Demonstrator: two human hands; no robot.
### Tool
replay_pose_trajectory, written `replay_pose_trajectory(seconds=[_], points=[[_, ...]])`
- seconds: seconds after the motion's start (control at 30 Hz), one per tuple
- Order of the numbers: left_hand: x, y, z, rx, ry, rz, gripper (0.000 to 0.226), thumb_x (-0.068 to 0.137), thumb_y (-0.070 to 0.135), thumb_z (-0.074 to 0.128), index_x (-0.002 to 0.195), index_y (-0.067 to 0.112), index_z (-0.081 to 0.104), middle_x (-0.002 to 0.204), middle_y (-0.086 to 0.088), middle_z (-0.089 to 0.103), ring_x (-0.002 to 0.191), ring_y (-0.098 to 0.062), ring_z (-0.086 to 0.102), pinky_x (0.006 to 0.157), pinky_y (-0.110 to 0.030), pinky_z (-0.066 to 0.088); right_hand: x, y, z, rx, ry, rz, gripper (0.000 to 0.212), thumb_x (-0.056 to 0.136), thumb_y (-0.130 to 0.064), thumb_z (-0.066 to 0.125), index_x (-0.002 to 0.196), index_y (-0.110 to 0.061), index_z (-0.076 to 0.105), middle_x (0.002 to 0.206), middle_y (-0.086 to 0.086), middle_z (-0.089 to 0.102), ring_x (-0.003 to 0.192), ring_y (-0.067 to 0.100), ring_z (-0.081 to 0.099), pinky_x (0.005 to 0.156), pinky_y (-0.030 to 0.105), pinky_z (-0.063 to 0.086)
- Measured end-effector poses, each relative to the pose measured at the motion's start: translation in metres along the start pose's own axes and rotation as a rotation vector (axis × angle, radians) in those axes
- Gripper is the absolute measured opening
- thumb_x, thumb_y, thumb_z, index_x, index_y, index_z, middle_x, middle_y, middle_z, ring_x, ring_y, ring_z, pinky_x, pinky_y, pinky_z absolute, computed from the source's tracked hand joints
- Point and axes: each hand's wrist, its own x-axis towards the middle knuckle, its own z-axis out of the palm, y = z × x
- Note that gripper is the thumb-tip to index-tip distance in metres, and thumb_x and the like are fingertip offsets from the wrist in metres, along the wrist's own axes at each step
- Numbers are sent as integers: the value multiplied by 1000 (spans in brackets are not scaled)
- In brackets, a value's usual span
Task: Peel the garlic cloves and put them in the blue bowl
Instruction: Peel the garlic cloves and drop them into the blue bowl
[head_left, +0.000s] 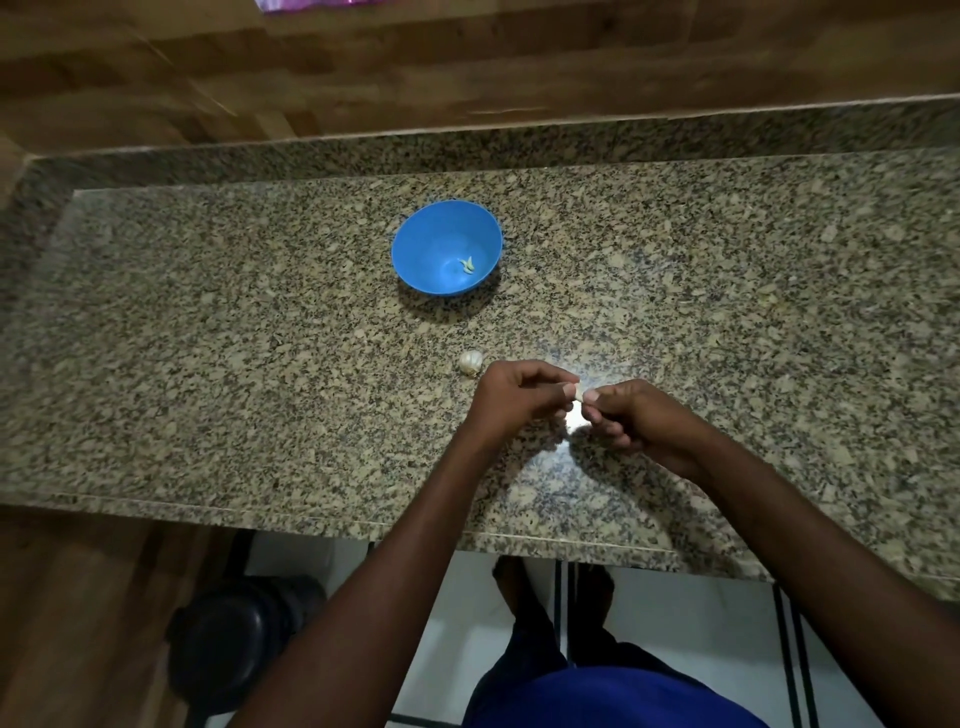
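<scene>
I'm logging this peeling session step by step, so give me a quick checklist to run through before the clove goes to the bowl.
1. Clove held: the garlic clove is pinched between the left hand and the right hand. Ok.
2. Clove fully peeled: too small and partly covered by fingertips. Cannot tell.
3. Blue bowl upright on the granite counter, beyond the hands: ok.
4. Path from hands to bowl: only bare counter lies between. Ok.
5. Bowl contents: one small pale piece inside, plenty of room. Ok.
6. Garlic bulb rests just left of the left hand, apart from it. Ok.
</scene>
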Motion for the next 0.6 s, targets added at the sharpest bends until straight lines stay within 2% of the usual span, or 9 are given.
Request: replay_pose_trajectory(seconds=[0.13, 0.23, 0.33, 0.4, 0.53, 0.6], points=[[-1, 2, 2, -127, -52, -64, 15, 88, 0, 73, 102, -4, 73, 86, -17, 74, 73, -19, 72, 71, -26, 60, 0, 0, -1, 158, -62, 23, 32, 99, -18, 49, 68, -12, 52, 50, -2, 32, 41, 8, 23, 40, 21, 14], [-1, 4, 4, -243, -75, -55, 11, 88, -4, 70, 98, -2, 73, 86, -12, 73, 76, -18, 70, 72, -24, 58, 1, 3, 1, 521, -253, 63, 27, 93, -18, 49, 66, -14, 52, 48, -7, 32, 43, 6, 15, 34, 16, 23], [-1, 6, 6, -331, -89, -48, 11, 90, -6, 66, 94, 2, 73, 83, -9, 72, 75, -18, 68, 74, -25, 58, 2, 9, 4, 791, -445, 69, 23, 93, -16, 62, 71, -13, 55, 50, -7, 39, 45, 5, 24, 37, 17, 30], [-2, 5, 8, -366, -91, -49, 14, 91, -6, 64, 92, 5, 73, 80, -5, 72, 71, -14, 67, 74, -24, 58, 2, 14, 7, 889, -512, 58, 23, 95, -15, 62, 74, -12, 55, 52, -6, 43, 47, 6, 28, 40, 19, 30], [-3, 2, 8, -377, -74, -61, 15, 92, -5, 63, 93, 6, 73, 79, -4, 70, 69, -11, 66, 73, -22, 57, 4, 17, 14, 982, -502, 78, 26, 102, -16, 49, 76, -13, 53, 53, -6, 40, 49, 7, 24, 42, 19, 29], [-3, 1, 4, -342, -56, -73, 10, 91, -3, 65, 97, 1, 72, 78, -6, 70, 69, -13, 66, 71, -22, 57, -1, 9, 18, 826, -357, 118, 31, 100, -19, 45, 71, -14, 52, 50, -6, 38, 46, 7, 21, 38, 18, 27]])
